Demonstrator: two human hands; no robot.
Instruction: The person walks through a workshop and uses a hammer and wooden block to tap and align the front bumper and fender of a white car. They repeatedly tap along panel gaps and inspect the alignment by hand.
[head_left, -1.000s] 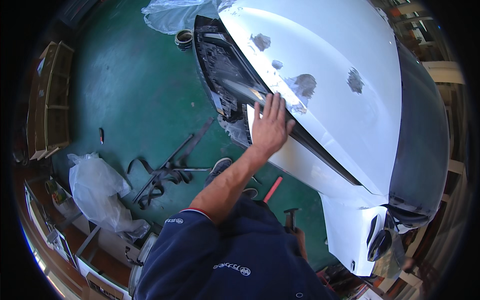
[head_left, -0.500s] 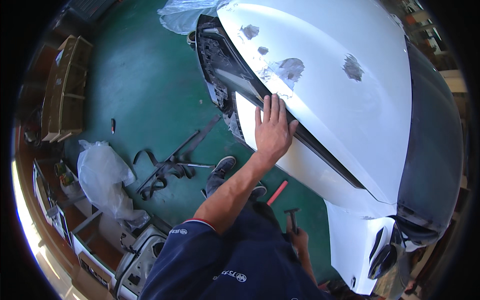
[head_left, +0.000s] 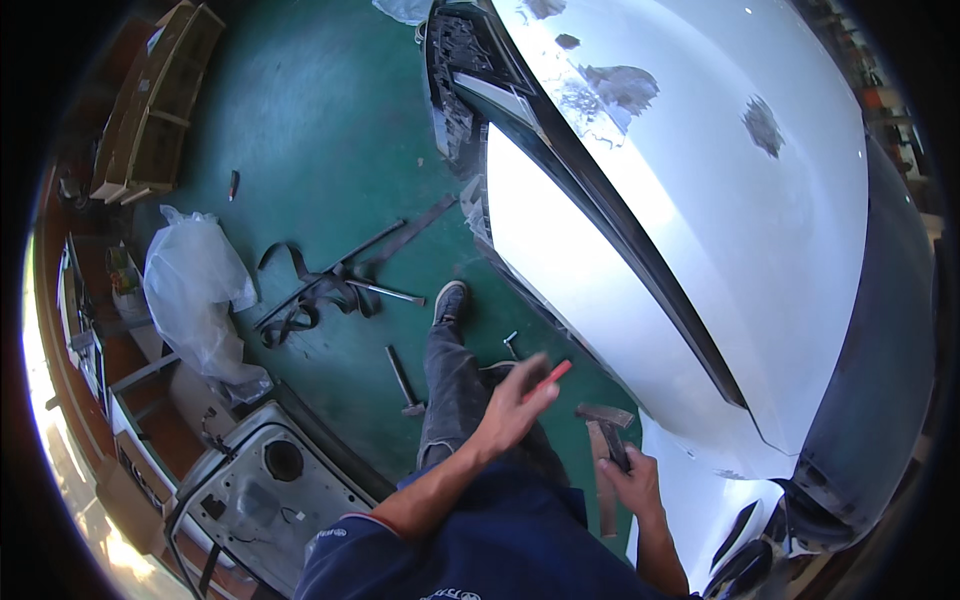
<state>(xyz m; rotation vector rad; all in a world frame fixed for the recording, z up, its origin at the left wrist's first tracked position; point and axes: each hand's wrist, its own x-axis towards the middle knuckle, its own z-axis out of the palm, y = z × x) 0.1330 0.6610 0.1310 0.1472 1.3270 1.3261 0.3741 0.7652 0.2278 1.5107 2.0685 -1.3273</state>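
White car: the glossy white car body with grey sanded patches (head_left: 710, 260) fills the right side of the view.
Brown box: the tall brown ribbed box (head_left: 160, 100) stands well apart from the car, on its far left; its contents cannot be made out.
Shelving: the brown-panelled shelving unit (head_left: 165, 440) is also far left of the car; in one compartment sits a small dark-green bundle (head_left: 122, 268) (too blurred to name).
Plastic: the crumpled translucent plastic sheet (head_left: 195, 300) lies left of the car, between the shelving and the dark straps (head_left: 315, 300); whether it wraps anything cannot be told.
Left hand: the left hand (head_left: 515, 405) hangs near the car's lower left edge, forearm angled up and rightward, fingers extended and motion-blurred.
Red bar: the slim bright-red bar (head_left: 560, 371) shows past those fingers, just beside the car; whether they pinch it cannot be told.
Right hand: the right hand (head_left: 638, 485), forearm rising steeply by the car's lower corner, is wrapped around a handle.
Hammer: the dark-handled hammer with a worn metal head (head_left: 606, 413) is in that grip, head uppermost, near the car's lower edge; a flat brown strip (head_left: 606, 500) shows beneath it.
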